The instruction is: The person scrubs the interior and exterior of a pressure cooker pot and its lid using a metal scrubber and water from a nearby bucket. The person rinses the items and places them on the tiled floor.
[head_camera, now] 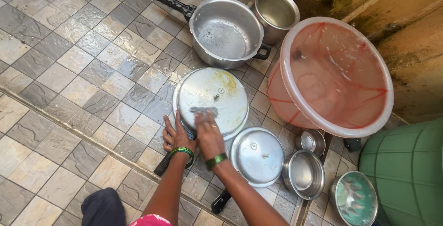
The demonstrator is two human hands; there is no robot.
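Observation:
A round steel pressure-cooker lid (pixel 217 94) lies on the wet tiled floor, smeared with yellow residue near its far side. My right hand (pixel 208 133) presses a grey scrubber (pixel 203 111) flat against the lid's near part. My left hand (pixel 176 136) grips the lid's near left rim, close to its black handle (pixel 162 165). Both wrists wear green bangles.
An open pressure cooker (pixel 226 34) with a black handle and a steel pot (pixel 276 10) stand beyond. A large translucent pink tub (pixel 337 74) leans at right. A second lid (pixel 257 156), small steel bowls (pixel 303 173) and a green bin (pixel 408 170) sit nearby.

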